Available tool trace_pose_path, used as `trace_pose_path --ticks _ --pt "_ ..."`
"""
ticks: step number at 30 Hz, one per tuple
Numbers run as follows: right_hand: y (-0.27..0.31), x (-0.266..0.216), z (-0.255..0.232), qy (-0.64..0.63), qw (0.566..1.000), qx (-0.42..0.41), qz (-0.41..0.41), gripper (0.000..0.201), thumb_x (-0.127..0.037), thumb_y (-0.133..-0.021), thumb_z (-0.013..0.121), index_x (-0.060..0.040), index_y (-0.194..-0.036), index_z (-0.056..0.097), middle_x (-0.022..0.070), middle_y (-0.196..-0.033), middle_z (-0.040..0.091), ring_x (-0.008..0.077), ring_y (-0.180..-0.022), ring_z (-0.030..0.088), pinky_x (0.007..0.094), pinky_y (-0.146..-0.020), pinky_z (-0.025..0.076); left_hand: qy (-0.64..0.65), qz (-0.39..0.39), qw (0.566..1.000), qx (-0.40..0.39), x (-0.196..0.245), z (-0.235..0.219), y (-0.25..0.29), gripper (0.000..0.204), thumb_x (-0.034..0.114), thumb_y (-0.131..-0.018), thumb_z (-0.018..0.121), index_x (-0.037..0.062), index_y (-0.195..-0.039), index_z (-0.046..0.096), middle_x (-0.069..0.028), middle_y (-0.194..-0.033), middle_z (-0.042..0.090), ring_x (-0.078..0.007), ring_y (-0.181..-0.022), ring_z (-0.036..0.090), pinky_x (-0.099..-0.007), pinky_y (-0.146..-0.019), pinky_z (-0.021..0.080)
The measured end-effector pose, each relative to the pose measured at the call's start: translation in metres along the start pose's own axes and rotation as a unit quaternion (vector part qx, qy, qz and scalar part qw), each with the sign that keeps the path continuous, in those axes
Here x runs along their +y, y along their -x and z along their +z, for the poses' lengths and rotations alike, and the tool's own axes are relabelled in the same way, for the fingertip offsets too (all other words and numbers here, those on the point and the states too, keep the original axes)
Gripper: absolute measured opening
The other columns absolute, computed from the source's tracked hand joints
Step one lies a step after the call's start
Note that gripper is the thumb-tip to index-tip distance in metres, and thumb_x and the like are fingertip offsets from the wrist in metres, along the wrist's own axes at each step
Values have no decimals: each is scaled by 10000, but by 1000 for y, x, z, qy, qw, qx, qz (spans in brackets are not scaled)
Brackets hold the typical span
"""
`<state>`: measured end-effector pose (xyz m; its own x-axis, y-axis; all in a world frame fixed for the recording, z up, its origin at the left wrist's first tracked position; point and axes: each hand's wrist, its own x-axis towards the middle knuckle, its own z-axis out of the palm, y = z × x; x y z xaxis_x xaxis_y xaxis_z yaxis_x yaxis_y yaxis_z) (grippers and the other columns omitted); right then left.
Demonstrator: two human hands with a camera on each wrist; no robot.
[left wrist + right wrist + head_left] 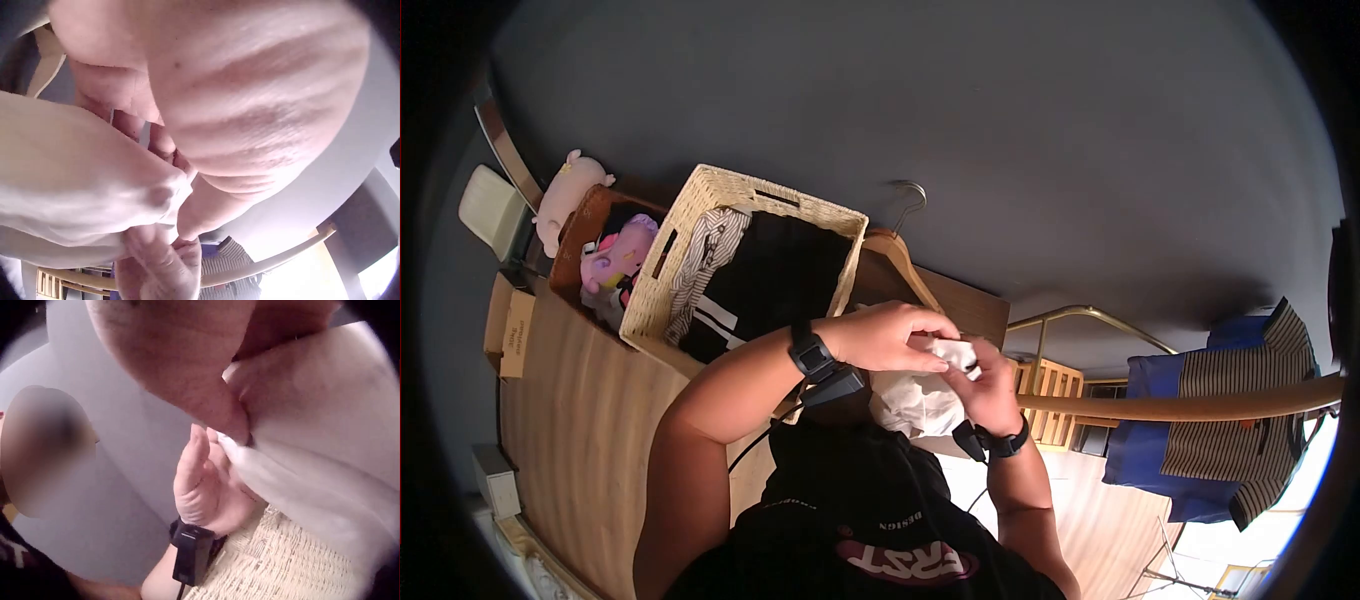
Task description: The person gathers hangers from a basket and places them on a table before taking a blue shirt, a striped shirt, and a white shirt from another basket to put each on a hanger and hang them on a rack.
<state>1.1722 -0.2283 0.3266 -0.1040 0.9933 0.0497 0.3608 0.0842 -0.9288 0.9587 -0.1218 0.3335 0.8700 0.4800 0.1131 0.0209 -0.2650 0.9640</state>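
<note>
A bunched white cloth garment point(920, 398) hangs from both hands in front of the chest. My left hand point(890, 335) comes from the left and pinches its upper edge between thumb and fingers. Close beside it, my right hand point(990, 390) grips the same edge from the other side. In the left wrist view the white cloth point(75, 175) runs in folds to the pinching fingertips, with the right hand point(159, 262) just below. The right wrist view shows the right thumb pressed on the cloth point(312, 444), and the left hand point(212, 487) beyond it, partly hidden by fabric.
A woven basket point(640, 310) with dark and striped clothes stands left, beside a brown box point(580, 240) of soft toys. A wooden hanger point(912, 275) lies behind the hands. At right, a striped blue shirt point(1230, 400) hangs by a wooden rail point(1160, 407).
</note>
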Motion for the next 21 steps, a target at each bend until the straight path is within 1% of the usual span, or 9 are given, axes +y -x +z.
trace_pose_path --ticks 3,7,9,11,13,15,16,17,21 --pt "13 -5 -16 -139 985 104 22 127 -9 -917 734 6 -1036 693 36 -955 708 97 -838 629 244 -749 498 -55 3 998 20 12 3 1 456 270 -894 781 -5 -1231 644 -162 -1192 701 -278 -1066 690 -372 -935 526" --pt "30 -8 -56 -311 920 208 -115 182 -37 -952 658 1 -1126 623 69 -1028 697 149 -922 647 308 -875 511 -164 -169 967 -93 -5 4 1 382 303 -903 753 -3 -1127 706 -210 -1026 731 -333 -921 711 -409 -849 538" --pt "35 -11 -72 -332 909 227 -112 198 -88 -974 639 0 -1150 614 82 -1032 698 165 -942 658 325 -913 510 -140 -127 980 -59 2 4 2 332 279 -914 731 0 -1094 727 -195 -912 735 -307 -826 718 -400 -758 539" --pt "37 -17 -79 -327 908 241 -108 195 -70 -977 628 -1 -1159 612 76 -1040 697 157 -965 655 314 -929 501 -114 -132 984 -37 13 2 -1 313 257 -913 727 3 -1096 728 -181 -902 738 -277 -806 719 -381 -730 539" --pt "45 1 -88 -229 923 300 -72 168 -64 -983 640 9 -1134 645 42 -1020 690 111 -943 615 278 -894 473 -73 -67 993 59 6 -3 3 218 156 -940 685 -8 -1081 713 -97 -879 735 -127 -793 683 -316 -693 533" --pt "51 6 -90 -134 937 321 -20 154 -72 -985 655 11 -1113 668 22 -1002 683 87 -924 590 261 -866 456 71 -37 983 163 10 -9 1 189 132 -942 686 -13 -1060 711 -79 -857 735 -129 -748 687 -295 -673 534" --pt "52 7 -88 -92 940 328 -4 148 -100 -986 681 14 -1079 693 -12 -960 670 70 -873 560 244 -805 441 60 -66 978 190 22 -15 2 142 102 -947 685 -21 -1013 706 3 -836 687 -50 -748 626 -249 -651 512" --pt "60 20 -91 -92 948 305 20 146 -123 -992 688 13 -1045 703 -23 -917 668 63 -828 560 230 -762 441 122 -121 969 177 25 -24 5 119 66 -945 667 -7 -1035 693 2 -902 683 -61 -827 621 -247 -738 504" --pt "83 45 -86 -20 976 202 80 123 -117 -944 752 1 -934 717 -3 -843 647 54 -773 542 236 -670 429 124 -25 959 254 14 -27 3 81 91 -951 640 14 -965 664 36 -872 614 -42 -821 549 -229 -761 440"
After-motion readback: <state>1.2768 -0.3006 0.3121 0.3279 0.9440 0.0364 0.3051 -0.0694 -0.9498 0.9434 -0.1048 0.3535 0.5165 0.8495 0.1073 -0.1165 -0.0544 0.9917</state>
